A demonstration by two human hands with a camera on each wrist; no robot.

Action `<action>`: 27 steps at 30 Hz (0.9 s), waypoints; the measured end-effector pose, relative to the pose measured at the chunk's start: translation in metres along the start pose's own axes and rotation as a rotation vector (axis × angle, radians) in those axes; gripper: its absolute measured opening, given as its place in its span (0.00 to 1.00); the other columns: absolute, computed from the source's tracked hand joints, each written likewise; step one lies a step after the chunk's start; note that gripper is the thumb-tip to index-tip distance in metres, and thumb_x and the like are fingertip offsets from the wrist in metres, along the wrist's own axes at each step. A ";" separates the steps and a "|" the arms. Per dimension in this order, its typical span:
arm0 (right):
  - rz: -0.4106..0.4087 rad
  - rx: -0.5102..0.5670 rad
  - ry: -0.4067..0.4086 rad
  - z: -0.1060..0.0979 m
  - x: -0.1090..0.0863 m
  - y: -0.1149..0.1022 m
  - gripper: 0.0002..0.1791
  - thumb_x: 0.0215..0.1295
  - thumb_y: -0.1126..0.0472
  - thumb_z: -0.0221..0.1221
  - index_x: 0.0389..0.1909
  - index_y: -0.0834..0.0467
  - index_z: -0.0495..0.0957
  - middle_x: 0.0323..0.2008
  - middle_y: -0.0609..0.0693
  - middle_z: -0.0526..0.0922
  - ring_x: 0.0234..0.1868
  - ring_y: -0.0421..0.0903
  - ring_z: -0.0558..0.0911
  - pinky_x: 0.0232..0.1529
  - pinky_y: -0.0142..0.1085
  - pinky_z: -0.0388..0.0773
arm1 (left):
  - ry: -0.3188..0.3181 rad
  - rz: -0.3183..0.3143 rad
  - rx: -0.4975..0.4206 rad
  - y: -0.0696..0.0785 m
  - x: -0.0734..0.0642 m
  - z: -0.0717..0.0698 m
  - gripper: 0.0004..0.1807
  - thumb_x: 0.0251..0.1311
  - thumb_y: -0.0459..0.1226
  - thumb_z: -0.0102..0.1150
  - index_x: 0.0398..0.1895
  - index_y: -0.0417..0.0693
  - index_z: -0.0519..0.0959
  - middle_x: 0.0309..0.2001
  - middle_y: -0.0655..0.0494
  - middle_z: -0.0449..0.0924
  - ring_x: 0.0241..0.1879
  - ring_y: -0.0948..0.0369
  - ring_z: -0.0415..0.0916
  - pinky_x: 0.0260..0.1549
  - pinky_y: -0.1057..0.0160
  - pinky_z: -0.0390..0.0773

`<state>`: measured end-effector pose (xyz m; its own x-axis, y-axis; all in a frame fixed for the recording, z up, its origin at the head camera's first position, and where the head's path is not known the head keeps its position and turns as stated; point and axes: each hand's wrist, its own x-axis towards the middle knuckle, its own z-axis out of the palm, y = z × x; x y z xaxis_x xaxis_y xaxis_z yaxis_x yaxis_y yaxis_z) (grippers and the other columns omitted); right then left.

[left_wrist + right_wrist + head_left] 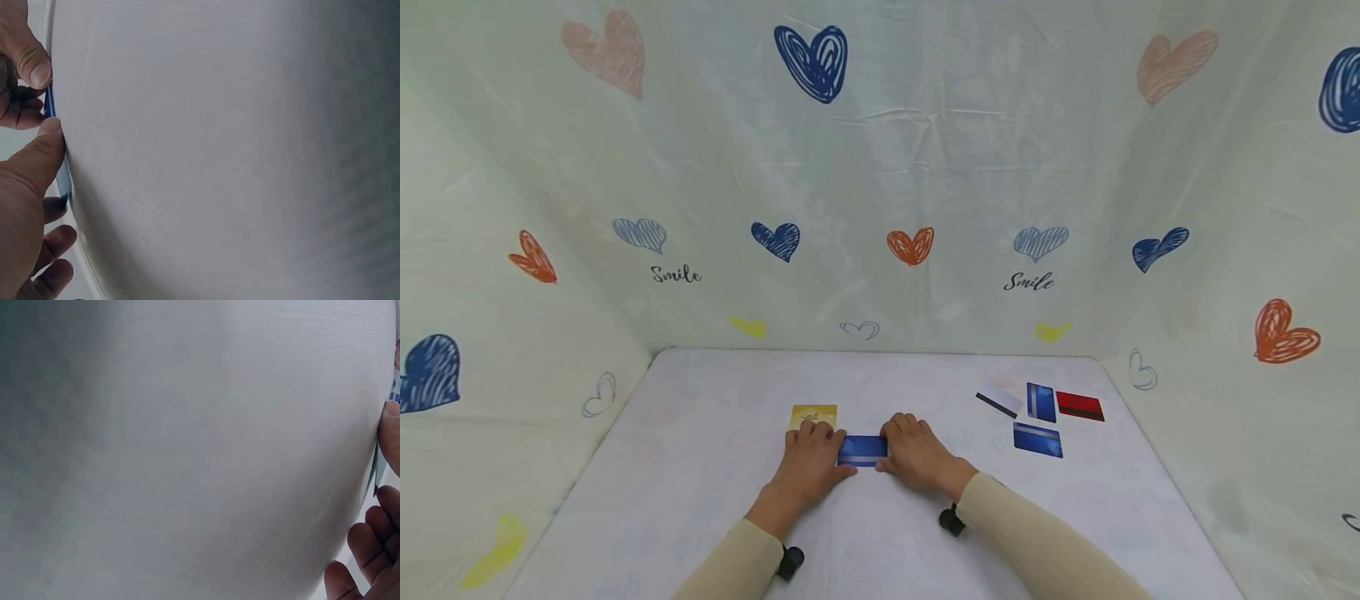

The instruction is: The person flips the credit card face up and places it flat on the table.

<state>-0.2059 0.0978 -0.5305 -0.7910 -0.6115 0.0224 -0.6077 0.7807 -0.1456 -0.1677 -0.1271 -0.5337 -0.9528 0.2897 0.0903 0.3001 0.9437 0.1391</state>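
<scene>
Your left hand (808,458) and right hand (917,454) pinch opposite ends of a blue card (862,448), low over the worktop (700,475); whether it touches the surface, you cannot tell. The step in hand looks like steadying or lining up this card. Your next move likely calls for an even grip, without nudging the yellow card (814,411) just beyond your left fingers.

The left hand (808,460) hides the bottom of the yellow card (813,412), whose marks are too small to read. That hand and the right hand (919,452) cover bits of the blue card (862,450). Both sleeves (1045,542) run off the bottom edge.
</scene>
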 end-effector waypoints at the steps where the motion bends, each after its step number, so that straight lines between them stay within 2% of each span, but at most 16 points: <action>1: -0.003 -0.004 0.000 0.000 0.000 0.000 0.27 0.72 0.42 0.65 0.59 0.58 0.76 0.48 0.47 0.76 0.48 0.43 0.72 0.51 0.40 0.73 | 0.002 0.003 0.001 0.000 0.000 0.000 0.35 0.61 0.59 0.72 0.63 0.46 0.81 0.55 0.48 0.78 0.57 0.47 0.68 0.52 0.43 0.70; 15: -0.061 -0.074 0.038 0.001 -0.004 -0.001 0.28 0.74 0.42 0.63 0.60 0.60 0.77 0.50 0.49 0.78 0.49 0.45 0.74 0.49 0.38 0.74 | 0.012 0.015 0.018 -0.002 0.003 -0.009 0.36 0.56 0.58 0.77 0.58 0.43 0.81 0.53 0.48 0.79 0.56 0.47 0.69 0.56 0.41 0.70; 20: -0.062 -0.067 0.044 0.002 -0.006 0.000 0.31 0.74 0.40 0.63 0.64 0.60 0.75 0.55 0.50 0.78 0.53 0.45 0.75 0.53 0.41 0.76 | 0.044 0.026 0.026 -0.003 0.001 -0.009 0.36 0.55 0.58 0.77 0.58 0.44 0.81 0.53 0.48 0.79 0.55 0.48 0.70 0.55 0.42 0.71; 27: -0.069 -0.051 0.056 -0.002 -0.008 0.001 0.33 0.72 0.41 0.66 0.65 0.60 0.75 0.57 0.51 0.78 0.56 0.46 0.76 0.55 0.43 0.77 | 0.102 0.051 0.024 -0.002 0.000 -0.015 0.37 0.53 0.57 0.79 0.58 0.44 0.80 0.54 0.48 0.78 0.55 0.48 0.70 0.53 0.44 0.70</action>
<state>-0.2001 0.1039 -0.5291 -0.7489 -0.6570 0.0862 -0.6626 0.7434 -0.0911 -0.1679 -0.1312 -0.5188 -0.9265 0.3207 0.1970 0.3457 0.9321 0.1085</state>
